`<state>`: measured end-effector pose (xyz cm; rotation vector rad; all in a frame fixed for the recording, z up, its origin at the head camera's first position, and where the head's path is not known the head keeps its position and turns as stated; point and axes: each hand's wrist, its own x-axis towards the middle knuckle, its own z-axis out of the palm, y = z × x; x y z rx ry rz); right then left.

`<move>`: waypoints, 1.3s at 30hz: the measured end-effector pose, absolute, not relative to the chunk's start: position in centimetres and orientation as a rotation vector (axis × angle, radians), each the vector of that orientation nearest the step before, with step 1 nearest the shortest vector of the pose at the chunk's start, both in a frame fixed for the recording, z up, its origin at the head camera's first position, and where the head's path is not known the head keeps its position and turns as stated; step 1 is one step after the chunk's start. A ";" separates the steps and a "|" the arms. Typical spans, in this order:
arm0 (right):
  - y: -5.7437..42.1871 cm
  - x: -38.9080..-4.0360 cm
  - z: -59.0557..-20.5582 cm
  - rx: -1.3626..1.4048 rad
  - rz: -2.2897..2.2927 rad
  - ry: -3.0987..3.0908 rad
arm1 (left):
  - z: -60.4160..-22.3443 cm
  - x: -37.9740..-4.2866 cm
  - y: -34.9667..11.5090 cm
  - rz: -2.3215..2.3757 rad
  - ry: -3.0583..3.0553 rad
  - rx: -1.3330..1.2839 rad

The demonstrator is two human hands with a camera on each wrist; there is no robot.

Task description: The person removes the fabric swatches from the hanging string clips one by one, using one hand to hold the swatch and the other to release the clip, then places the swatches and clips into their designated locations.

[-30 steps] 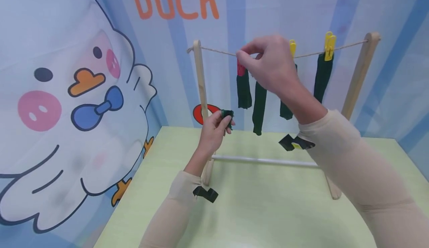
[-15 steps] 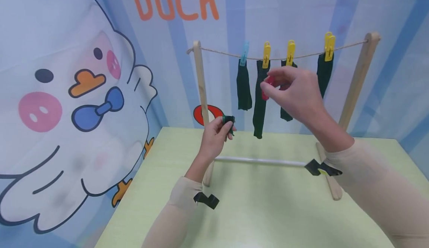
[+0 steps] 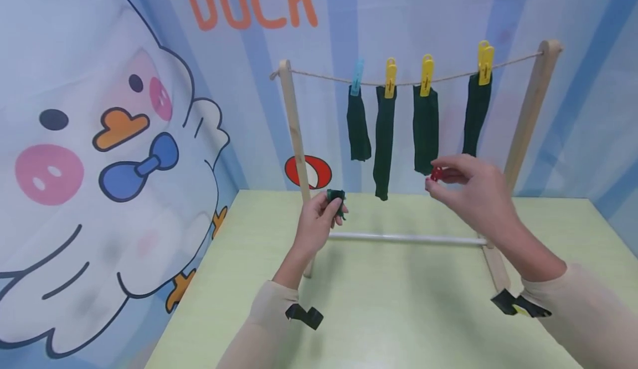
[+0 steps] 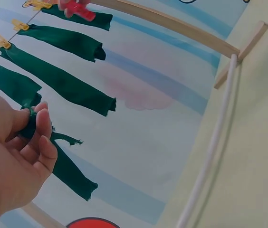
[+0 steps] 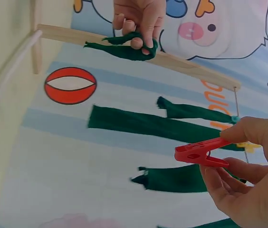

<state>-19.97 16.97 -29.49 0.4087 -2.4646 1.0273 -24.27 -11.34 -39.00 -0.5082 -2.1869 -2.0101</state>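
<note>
The left hand (image 3: 314, 222) pinches a dark green strip of cloth (image 5: 119, 51), folded over with two loose tails, just right of the pale wooden left post (image 3: 294, 122). The right hand (image 3: 480, 189) pinches a small red plastic clothespin (image 5: 203, 153) by its spread handles; its nose looks closed. An off-centre squeeze could twist the clothespin free, and the bunched fold could slide from its small grip. Farther out, four dark green strips hang from a thin twine line (image 3: 319, 75) under one light-blue (image 3: 356, 78) and three yellow clothespins (image 3: 427, 75). The line sags, so a knock might shift them.
</note>
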 end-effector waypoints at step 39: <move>24.7 -12.1 -47.3 -0.172 1.120 -2.898 | -50.6 -21.4 -12.7 -2.100 -2.380 -0.286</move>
